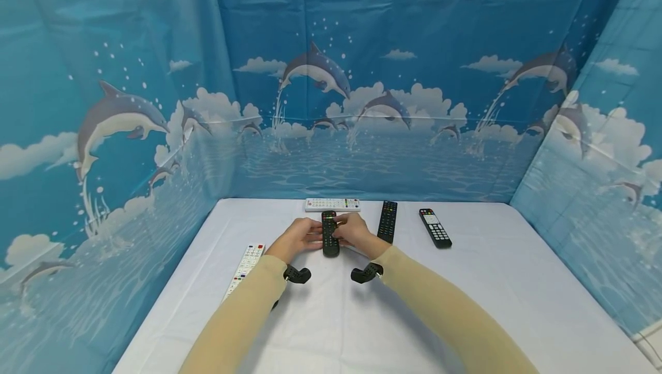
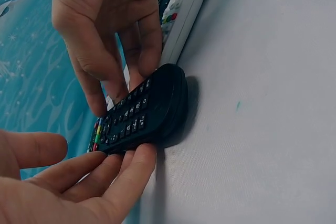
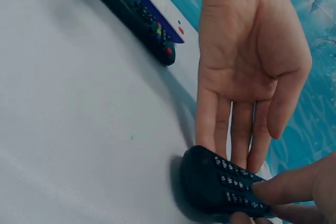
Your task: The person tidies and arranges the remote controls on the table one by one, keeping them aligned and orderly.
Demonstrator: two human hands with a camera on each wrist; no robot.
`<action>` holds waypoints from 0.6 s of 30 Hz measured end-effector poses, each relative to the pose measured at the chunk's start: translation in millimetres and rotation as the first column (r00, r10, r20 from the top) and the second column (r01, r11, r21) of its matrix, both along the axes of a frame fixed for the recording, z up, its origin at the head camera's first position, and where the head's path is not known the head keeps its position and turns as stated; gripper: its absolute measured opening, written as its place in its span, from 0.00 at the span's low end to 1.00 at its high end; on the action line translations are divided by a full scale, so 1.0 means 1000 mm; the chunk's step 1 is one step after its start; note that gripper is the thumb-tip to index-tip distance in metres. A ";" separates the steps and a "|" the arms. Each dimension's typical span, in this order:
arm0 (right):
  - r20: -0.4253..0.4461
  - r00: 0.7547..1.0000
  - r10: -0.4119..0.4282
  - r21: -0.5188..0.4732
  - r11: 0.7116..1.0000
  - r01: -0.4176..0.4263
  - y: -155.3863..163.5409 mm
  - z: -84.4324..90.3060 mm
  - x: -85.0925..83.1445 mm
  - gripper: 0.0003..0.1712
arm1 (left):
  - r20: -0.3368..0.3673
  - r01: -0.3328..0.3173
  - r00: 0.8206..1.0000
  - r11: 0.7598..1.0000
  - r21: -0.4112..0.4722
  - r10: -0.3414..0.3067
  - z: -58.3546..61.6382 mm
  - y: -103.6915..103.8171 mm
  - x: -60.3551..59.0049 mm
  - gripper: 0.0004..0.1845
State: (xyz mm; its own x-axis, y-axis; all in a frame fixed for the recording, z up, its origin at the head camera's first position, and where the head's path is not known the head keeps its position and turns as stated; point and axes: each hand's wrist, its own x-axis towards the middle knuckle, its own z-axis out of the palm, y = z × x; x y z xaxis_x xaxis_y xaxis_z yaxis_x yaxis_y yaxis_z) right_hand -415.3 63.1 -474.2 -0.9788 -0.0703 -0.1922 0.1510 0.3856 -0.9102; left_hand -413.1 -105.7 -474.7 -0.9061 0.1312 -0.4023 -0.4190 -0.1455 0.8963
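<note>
A black remote (image 1: 330, 233) lies on the white table (image 1: 465, 305), pointing away from me, with a hand at each side. My left hand (image 1: 297, 239) lays straight fingers (image 2: 126, 174) against its left edge, palm open (image 3: 247, 66). Opposite it, my right hand (image 1: 357, 235) arches over the right edge (image 2: 100, 30) and pinches the remote (image 3: 220, 187) with a fingertip (image 3: 283, 190) on the button face. Its button side (image 2: 136, 114) shows in the left wrist view.
A white remote (image 1: 332, 204) lies at the table's back edge. A black remote (image 1: 388, 221) and a black remote with a pale top (image 1: 435, 227) lie to the right, and another white remote (image 1: 247, 265) to the left. Blue dolphin sheets wall in three sides.
</note>
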 end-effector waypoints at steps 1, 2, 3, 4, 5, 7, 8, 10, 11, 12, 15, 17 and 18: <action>-0.014 1.000 0.003 0.011 1.000 -0.003 0.000 -0.002 -0.001 0.32 | -0.002 -0.004 1.000 1.000 -0.004 0.004 0.000 0.000 0.001 0.22; -0.026 1.000 0.007 0.020 1.000 -0.007 0.000 -0.003 -0.001 0.33 | -0.003 -0.007 1.000 1.000 -0.006 0.007 0.000 0.000 0.001 0.22; -0.039 0.999 0.012 0.034 0.999 -0.011 0.000 -0.004 -0.002 0.34 | -0.006 -0.008 1.000 1.000 -0.007 0.008 0.001 0.000 0.001 0.22; -0.054 0.998 0.020 0.045 0.999 -0.017 0.000 -0.005 -0.002 0.35 | -0.009 -0.008 1.000 1.000 -0.007 0.008 0.001 0.000 0.001 0.22; -0.069 0.997 0.027 0.054 0.998 -0.023 0.001 -0.006 -0.002 0.36 | -0.014 -0.006 1.000 1.000 -0.007 0.006 0.001 0.001 0.002 0.23; -0.099 0.994 0.041 0.062 0.997 -0.034 0.002 -0.007 -0.002 0.37 | -0.023 -0.006 1.000 1.000 -0.010 0.006 0.001 0.001 0.003 0.23; -0.114 0.992 0.046 0.063 0.997 -0.039 0.002 -0.007 -0.002 0.38 | -0.028 -0.007 1.000 1.000 -0.014 0.007 0.002 0.001 0.003 0.23; -0.144 0.988 0.061 0.061 0.997 -0.053 0.003 -0.008 -0.001 0.39 | -0.038 -0.012 0.999 1.000 -0.024 0.011 0.002 0.001 0.004 0.24; -0.153 0.986 0.063 0.057 0.997 -0.055 0.003 -0.008 -0.001 0.39 | -0.043 -0.016 0.999 0.999 -0.028 0.015 0.003 0.001 0.004 0.24; -0.159 0.985 0.061 0.050 0.997 -0.054 0.003 -0.008 -0.001 0.40 | -0.045 -0.023 0.999 0.999 -0.031 0.021 0.004 0.001 0.005 0.24; -0.166 0.985 0.054 0.023 0.998 -0.051 0.004 -0.007 0.000 0.44 | -0.053 -0.031 0.998 0.999 -0.032 0.029 0.007 -0.001 0.005 0.24; -0.164 0.985 0.046 0.001 0.999 -0.047 0.004 -0.007 0.000 0.46 | -0.055 -0.031 0.998 0.999 -0.028 0.029 0.009 -0.002 0.005 0.24; -0.161 0.986 0.042 -0.014 0.999 -0.045 0.005 -0.007 0.000 0.47 | -0.055 -0.029 0.998 0.999 -0.029 0.028 0.010 -0.002 0.006 0.24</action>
State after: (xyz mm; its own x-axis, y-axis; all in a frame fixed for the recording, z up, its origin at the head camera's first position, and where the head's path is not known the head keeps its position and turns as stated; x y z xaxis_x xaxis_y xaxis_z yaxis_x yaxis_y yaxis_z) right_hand -415.1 67.7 -480.9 -0.9928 -0.1158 -0.0308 -0.0146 0.3720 -0.9281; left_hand -407.3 -107.9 -464.4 -0.9301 0.0938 -0.3551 -0.3650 -0.1295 0.9220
